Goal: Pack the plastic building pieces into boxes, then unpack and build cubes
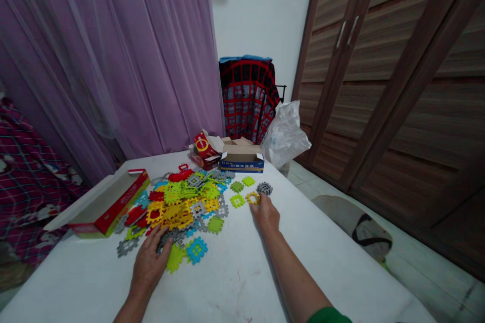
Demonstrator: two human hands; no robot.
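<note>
Many flat interlocking plastic pieces in yellow, green, red, blue and grey lie in a pile [182,202] on the white table. At the pile's front edge is my left hand [149,257], its fingers spread and touching grey pieces. My right hand [266,212] pinches a yellow piece [253,198] to the right of the pile. Beside that piece lie a lime green piece [237,201] and a small grey stack [264,188]. Two more green pieces lie just behind. A blue piece [196,250] rests near the front, next to a green one.
An open red and green box [121,199] lies left of the pile. Behind the pile stand a blue box [242,162] and a torn red box [207,149]. A clear plastic bag [286,133] is at the table's [303,242] back right edge.
</note>
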